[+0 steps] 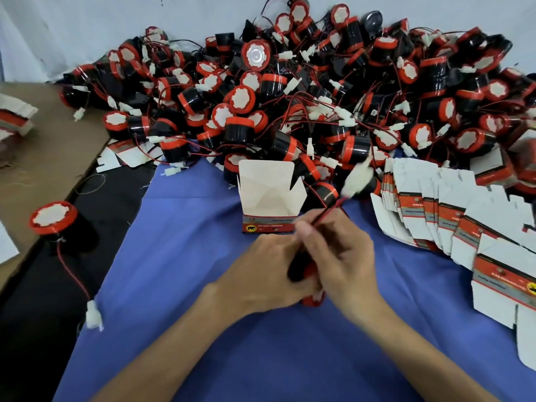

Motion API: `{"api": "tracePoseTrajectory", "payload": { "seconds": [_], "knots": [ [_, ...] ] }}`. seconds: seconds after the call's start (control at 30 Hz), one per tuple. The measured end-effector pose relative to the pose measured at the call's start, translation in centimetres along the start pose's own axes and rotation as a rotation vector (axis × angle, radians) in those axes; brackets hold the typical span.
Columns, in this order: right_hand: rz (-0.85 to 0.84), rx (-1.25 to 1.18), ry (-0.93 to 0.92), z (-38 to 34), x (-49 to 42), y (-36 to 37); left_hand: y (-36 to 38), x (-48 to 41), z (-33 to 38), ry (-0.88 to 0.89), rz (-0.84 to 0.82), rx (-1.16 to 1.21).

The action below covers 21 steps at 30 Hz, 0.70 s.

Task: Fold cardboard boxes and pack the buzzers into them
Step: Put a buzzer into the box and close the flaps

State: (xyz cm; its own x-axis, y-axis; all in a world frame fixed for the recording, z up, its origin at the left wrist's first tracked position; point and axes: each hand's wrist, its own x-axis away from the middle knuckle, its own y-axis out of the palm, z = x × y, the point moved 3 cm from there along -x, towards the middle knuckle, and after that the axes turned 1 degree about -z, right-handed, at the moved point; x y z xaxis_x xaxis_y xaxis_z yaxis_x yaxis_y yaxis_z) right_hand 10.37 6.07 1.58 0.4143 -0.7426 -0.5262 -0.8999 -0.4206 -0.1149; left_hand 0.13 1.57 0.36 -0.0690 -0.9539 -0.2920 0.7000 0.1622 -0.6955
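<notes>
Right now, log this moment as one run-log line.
left hand: holds buzzer | right hand: pinches its wire | box: open, upright, empty | flat boxes: stacked right | buzzer pile: behind box

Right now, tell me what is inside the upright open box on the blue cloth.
Only bare white cardboard shows inside the open box: walls and folded bottom flaps, no buzzer. Its front wall hides the near part of the floor.
</notes>
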Motion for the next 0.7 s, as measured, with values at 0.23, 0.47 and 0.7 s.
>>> {"api": "tracePoseTrajectory", "payload": {
  "seconds": [0.23, 0.47, 0.7],
  "knots": [
    [0.18, -0.629, 0.344, 2.5, -1.9, -2.5, -0.2, 0.0, -2.2, 0.037, -0.085, 0.005],
    [0.163, -0.406, 0.392, 4.4, -1.6, -2.4, -0.9, -0.1, -2.2, -0.028, 0.497, 0.45],
    [-0.064, 0.217, -0.247, 2.7, -0.2, -1.2, -1.5, -0.2, -2.8, -0.217, 0.678, 0.523]
  ]
}}
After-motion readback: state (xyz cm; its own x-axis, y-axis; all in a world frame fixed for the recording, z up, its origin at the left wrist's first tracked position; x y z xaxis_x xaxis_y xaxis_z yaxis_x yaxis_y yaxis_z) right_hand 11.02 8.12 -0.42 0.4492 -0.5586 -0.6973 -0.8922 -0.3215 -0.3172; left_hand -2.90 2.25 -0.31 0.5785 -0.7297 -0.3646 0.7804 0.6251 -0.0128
